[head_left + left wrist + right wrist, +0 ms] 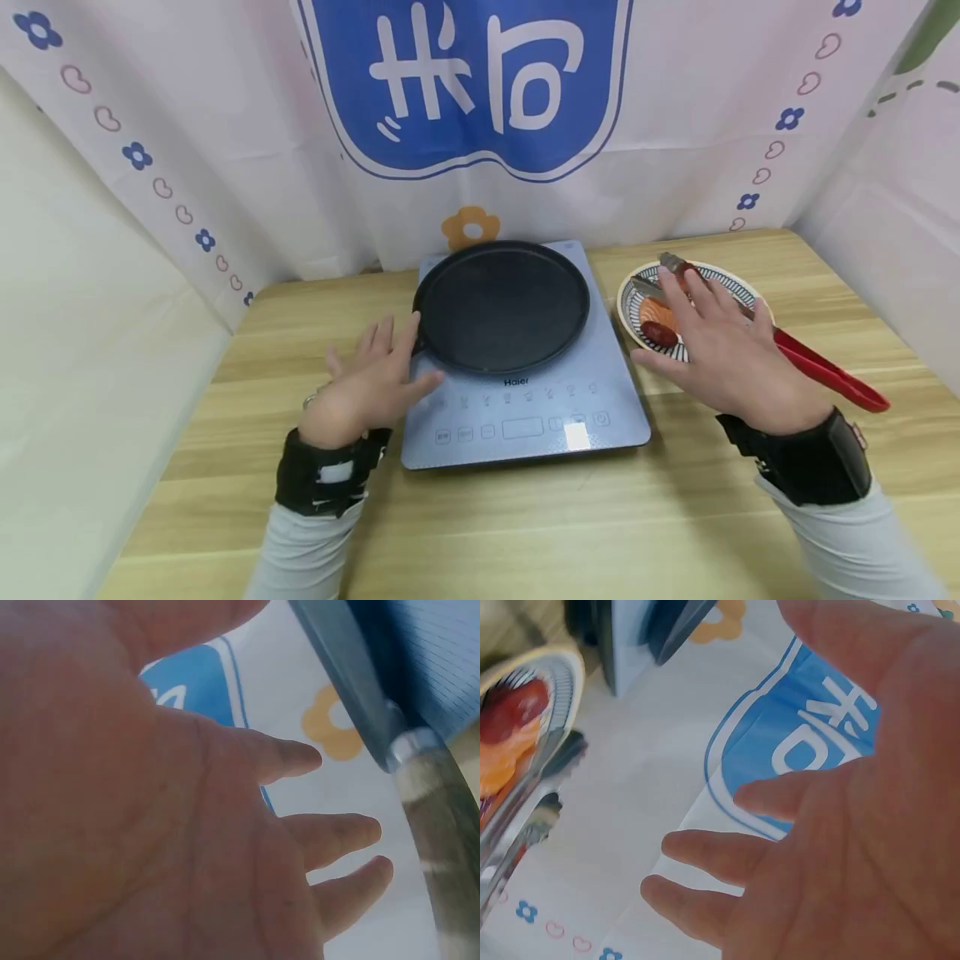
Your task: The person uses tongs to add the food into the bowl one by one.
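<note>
A round black flat pan (502,308) sits on a pale blue induction cooktop (525,454). My left hand (371,379) is spread beside the pan's left edge, fingers extended, holding nothing. It mostly hides the pan's handle in the head view; the left wrist view shows that wooden handle (442,847) apart from the fingers. My right hand (731,362) hovers with fingers spread over a patterned plate (627,310). On the plate lie an orange slice of food (656,313) and a dark red sausage (660,334). Metal tongs with red grips (832,372) rest across it, ungripped.
A wood-grain table (525,533) carries everything. Behind it hangs a white printed curtain (262,192) with a blue emblem, close to the cooktop's back edge. A pale wall panel (90,333) stands at the left, and white fabric (900,233) at the right.
</note>
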### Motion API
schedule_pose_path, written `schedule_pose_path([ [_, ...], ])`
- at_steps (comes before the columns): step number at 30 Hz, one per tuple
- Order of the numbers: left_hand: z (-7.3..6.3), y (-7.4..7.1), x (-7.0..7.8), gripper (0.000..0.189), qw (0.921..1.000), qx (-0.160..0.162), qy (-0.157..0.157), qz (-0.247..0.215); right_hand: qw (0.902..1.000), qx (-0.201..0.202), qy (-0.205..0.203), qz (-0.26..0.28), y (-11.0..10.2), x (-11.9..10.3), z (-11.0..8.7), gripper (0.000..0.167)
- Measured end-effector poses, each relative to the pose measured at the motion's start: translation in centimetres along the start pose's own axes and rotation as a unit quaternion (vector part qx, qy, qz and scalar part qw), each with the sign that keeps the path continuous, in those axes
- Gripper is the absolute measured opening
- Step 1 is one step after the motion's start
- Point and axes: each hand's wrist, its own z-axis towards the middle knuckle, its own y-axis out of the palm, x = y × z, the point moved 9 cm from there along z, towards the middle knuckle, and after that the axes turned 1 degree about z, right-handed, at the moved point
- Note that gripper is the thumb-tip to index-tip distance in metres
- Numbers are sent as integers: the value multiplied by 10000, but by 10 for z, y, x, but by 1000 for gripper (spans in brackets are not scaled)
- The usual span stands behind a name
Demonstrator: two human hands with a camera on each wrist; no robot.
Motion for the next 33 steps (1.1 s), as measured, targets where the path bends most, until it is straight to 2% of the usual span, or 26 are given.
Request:
schedule_pose_path([
  [6, 1, 11, -16, 85, 9999, -29, 100, -77, 9996, 283, -4, -15, -3, 23, -4, 114],
  [11, 4, 20, -36, 76, 9998, -217, -52, 15, 9995, 159, 146, -240, -1, 48, 0, 116],
  [14, 7, 16, -39, 73, 9997, -243, -44, 57, 9994, 42, 216, -280, 1, 59, 5, 120],
  [16, 10, 12, -38, 63, 9997, -137, 156, 86, 9995, 1, 213, -231, 1, 65, 7, 121],
  [20, 18, 3, -39, 20, 9973, 284, 669, 79, 9996, -3, 136, -253, -1, 71, 9, 117],
  [22, 22, 3, -41, 7, 9954, 441, 840, 132, 9997, -33, 115, -213, -1, 75, 8, 115],
  [26, 32, 5, -45, 13, 9929, 658, 950, 286, 9996, -210, 170, -29, 1, 85, 9, 112],
  [33, 44, 7, -48, 13, 9924, 981, 673, 319, 9991, -325, 259, 71, 6, 106, 14, 113],
])
